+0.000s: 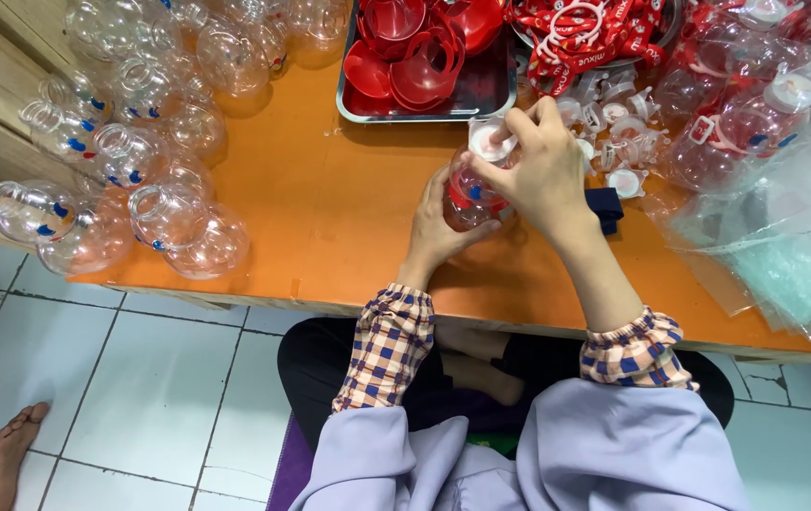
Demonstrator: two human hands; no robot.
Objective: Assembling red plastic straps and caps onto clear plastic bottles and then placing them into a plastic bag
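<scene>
My left hand [438, 232] grips a small clear plastic bottle [469, 197] with red inside, holding it upright on the orange table [329, 218]. Above it, my right hand [536, 170] pinches a white cap [490, 142] on the bottle's mouth. Both wrists show checked cuffs under lilac sleeves.
Several empty clear bottles [140, 161] lie at the table's left. A metal tray [500, 95] of red plastic parts stands at the back, beside a bowl of red straps [585, 28]. White caps [618, 142] and finished bottles [746, 123] lie right, with clear plastic bags [784, 255]. Another person's foot [8, 454] rests on the tiled floor.
</scene>
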